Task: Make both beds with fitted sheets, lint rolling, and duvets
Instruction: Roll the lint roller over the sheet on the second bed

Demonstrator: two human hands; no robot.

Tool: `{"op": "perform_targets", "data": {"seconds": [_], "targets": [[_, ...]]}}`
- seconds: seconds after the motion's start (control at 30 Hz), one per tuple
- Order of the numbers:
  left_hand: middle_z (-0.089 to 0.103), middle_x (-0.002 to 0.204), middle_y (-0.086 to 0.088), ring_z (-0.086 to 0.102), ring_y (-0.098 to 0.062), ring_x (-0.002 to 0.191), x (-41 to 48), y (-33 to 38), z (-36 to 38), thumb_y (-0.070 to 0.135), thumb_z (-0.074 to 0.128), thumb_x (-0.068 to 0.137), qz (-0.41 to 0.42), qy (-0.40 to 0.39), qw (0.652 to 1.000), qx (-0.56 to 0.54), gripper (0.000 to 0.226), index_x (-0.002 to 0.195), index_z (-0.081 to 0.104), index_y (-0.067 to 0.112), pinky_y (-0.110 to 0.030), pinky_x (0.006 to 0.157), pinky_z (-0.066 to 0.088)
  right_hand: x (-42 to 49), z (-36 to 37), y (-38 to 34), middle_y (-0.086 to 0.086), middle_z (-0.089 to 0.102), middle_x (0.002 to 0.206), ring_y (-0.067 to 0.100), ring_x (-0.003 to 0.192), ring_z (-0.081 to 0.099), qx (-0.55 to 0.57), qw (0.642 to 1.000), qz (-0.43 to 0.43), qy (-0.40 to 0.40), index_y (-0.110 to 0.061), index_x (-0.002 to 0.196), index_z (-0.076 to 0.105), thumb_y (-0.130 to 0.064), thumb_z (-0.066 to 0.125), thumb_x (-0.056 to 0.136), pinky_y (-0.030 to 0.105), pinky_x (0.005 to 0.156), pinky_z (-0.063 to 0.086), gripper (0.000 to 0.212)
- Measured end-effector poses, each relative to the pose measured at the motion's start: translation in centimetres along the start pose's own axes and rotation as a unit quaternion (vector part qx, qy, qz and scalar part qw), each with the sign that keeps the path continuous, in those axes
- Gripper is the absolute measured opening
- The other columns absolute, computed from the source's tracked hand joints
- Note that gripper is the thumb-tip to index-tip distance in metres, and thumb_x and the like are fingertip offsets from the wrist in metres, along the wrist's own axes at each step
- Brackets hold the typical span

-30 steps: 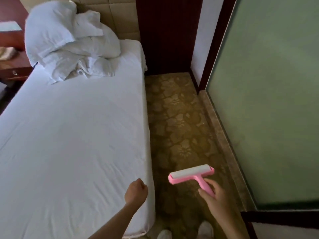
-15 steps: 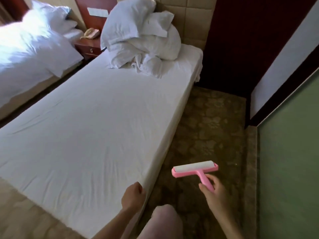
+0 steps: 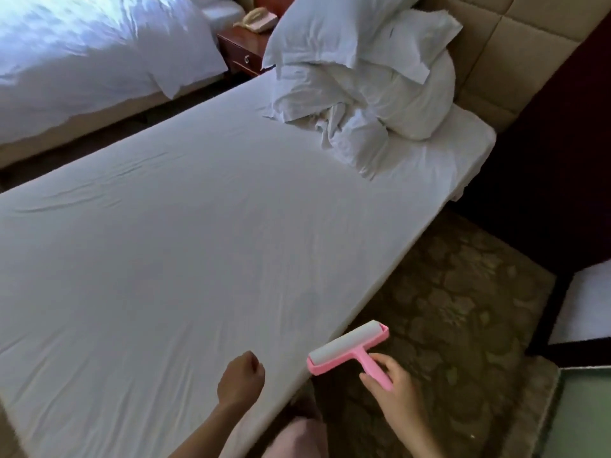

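Left hand [image 3: 240, 380] clenched empty, right hand [image 3: 393, 388] grasps the roller [image 3: 347, 348]; best roll the sheet [image 3: 185, 259] in long overlapping strokes

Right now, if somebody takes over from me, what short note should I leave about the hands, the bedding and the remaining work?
Left hand: curled in a fist over the near bed's fitted sheet, holding nothing.
Right hand: grips the pink lint roller by its handle, at the bed's edge.
Done: sheet is on; the far bed looks covered.
Left: roll the sheet, then spread the bedding heap lying by the headboard.
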State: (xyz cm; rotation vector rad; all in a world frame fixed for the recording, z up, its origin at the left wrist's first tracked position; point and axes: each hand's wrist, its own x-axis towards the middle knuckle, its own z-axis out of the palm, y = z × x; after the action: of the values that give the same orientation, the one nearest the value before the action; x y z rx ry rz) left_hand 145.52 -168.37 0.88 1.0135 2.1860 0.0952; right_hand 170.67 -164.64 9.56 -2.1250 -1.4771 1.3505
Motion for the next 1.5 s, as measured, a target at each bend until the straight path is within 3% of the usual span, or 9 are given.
{"op": "perform_targets", "data": {"seconds": [0.13,0.37,0.47,0.67,0.83,1.23,1.33,1.43,1.5], "targets": [[0.058,0.08,0.006,0.053,-0.011,0.072,4.4,2.1,-1.2,0.024,0.046,0.092,-0.035,0.024,0.999,-0.033,0.018,0.075,0.048,0.019,-0.023,0.054,0.035,7.3,-1.4,-4.1,-0.014,0.064,0.088,0.002,0.078,0.062,-0.088,0.994,-0.051,-0.043,-0.029,0.118,0.058,-0.025,0.066,0.087,0.014,0.062,0.046,0.033],[0.058,0.078,0.006,0.053,-0.011,0.073,6.8,1.0,-0.3,0.023,0.048,0.091,-0.159,0.066,0.978,-0.12,0.02,0.072,0.047,0.021,-0.022,0.054,0.034,17.8,1.9,-9.8,-0.012,0.061,0.093,0.005,0.08,0.061,-0.213,0.954,-0.101,-0.184,-0.032,0.121,0.051,-0.031,0.057,0.093,0.022,0.069,0.054,0.03],[0.058,0.082,0.007,0.053,-0.011,0.076,7.0,0.6,1.2,0.025,0.049,0.091,-0.217,0.079,0.96,-0.158,0.018,0.073,0.047,0.023,-0.022,0.059,0.037,21.0,5.1,-11.6,-0.015,0.06,0.098,0.0,0.086,0.059,-0.283,0.912,-0.157,-0.251,-0.032,0.127,0.048,-0.031,0.056,0.093,0.01,0.069,0.046,0.035],[0.059,0.08,0.005,0.056,-0.014,0.079,9.4,2.0,5.4,0.024,0.053,0.088,-0.309,0.131,0.917,-0.217,0.021,0.069,0.045,0.024,-0.025,0.068,0.043,26.8,12.7,-14.3,-0.007,0.06,0.128,0.014,0.112,0.058,-0.349,0.793,-0.366,-0.34,-0.032,0.139,0.042,-0.033,0.051,0.095,0.023,0.087,0.042,0.045],[0.06,0.075,0.006,0.055,-0.013,0.072,11.6,5.4,10.1,0.023,0.056,0.087,-0.364,0.176,0.879,-0.252,0.019,0.069,0.052,0.021,-0.025,0.063,0.041,32.2,16.9,-13.8,0.0,0.063,0.123,0.022,0.109,0.06,-0.381,0.705,-0.466,-0.375,-0.037,0.139,0.043,-0.031,0.047,0.098,0.032,0.09,0.047,0.042],[0.058,0.079,0.006,0.054,-0.013,0.077,11.9,18.4,16.1,0.029,0.052,0.088,-0.387,0.142,0.867,-0.28,0.022,0.068,0.044,0.027,-0.027,0.067,0.043,43.4,-7.2,-8.0,-0.005,0.068,0.081,0.009,0.075,0.062,-0.465,0.753,-0.294,-0.362,-0.052,0.114,0.053,-0.052,0.066,0.08,0.019,0.08,0.046,0.036],[0.057,0.082,0.007,0.055,-0.012,0.08,12.1,19.8,16.2,0.03,0.051,0.09,-0.383,0.14,0.867,-0.285,0.023,0.069,0.043,0.026,-0.024,0.067,0.041,44.9,-10.2,-7.7,-0.005,0.065,0.077,0.01,0.078,0.063,-0.519,0.683,-0.33,-0.394,-0.047,0.098,0.066,-0.056,0.074,0.069,0.022,0.082,0.047,0.031],[0.053,0.082,0.007,0.058,-0.013,0.088,12.3,20.4,16.6,0.029,0.05,0.09,-0.384,0.137,0.866,-0.29,0.026,0.066,0.039,0.026,-0.026,0.072,0.043,44.2,-8.7,-10.6,-0.005,0.069,0.085,0.008,0.079,0.066,-0.465,0.753,-0.324,-0.333,-0.081,0.094,0.044,-0.043,0.072,0.077,0.015,0.071,0.046,0.051],[0.052,0.082,0.007,0.057,-0.013,0.088,12.4,20.5,16.9,0.029,0.049,0.09,-0.388,0.139,0.864,-0.291,0.027,0.066,0.038,0.026,-0.025,0.073,0.043,43.0,-5.7,-12.5,-0.002,0.073,0.09,0.016,0.085,0.069,-0.403,0.757,-0.387,-0.338,-0.067,0.108,0.054,-0.036,0.07,0.081,0.022,0.071,0.049,0.044]]}}
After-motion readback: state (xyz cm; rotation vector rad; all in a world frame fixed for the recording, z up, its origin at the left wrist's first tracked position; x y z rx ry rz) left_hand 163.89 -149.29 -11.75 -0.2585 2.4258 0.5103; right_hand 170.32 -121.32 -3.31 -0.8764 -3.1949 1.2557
